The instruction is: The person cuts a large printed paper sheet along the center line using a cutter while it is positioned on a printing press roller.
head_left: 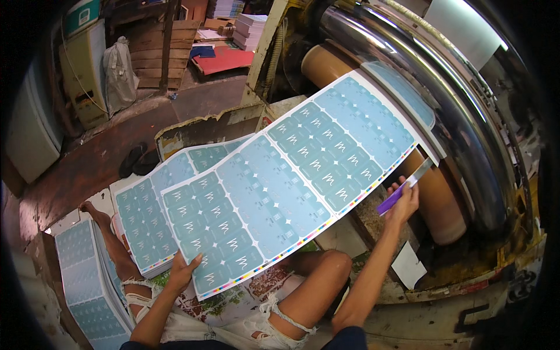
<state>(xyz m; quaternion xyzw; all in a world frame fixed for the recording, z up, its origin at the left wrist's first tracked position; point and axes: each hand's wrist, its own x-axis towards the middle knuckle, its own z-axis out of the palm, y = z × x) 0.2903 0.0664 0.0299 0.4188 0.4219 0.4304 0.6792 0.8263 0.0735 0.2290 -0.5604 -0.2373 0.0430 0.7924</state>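
Observation:
A long printed sheet (pixel 280 195) with teal and light blue blocks slopes from a machine's rollers down over my lap. My left hand (pixel 183 273) grips its near left edge, thumb on top and fingers underneath. In my right hand (pixel 403 201) is a knife (pixel 421 170) with a purple handle and a flat metal blade. The blade points up toward the rollers, close to the sheet's far right corner; whether it touches the paper I cannot tell. Beneath the held sheet lies a stack of similar printed sheets (pixel 138 219), partly covered by it.
A shiny metal roller (pixel 431 76) and a tan roller (pixel 440 219) stand at the right. Another stack of printed sheets (pixel 79 262) sits at the lower left. A white paper scrap (pixel 408 266) rests below the tan roller. Dark footwear (pixel 139 160) lies on the floor.

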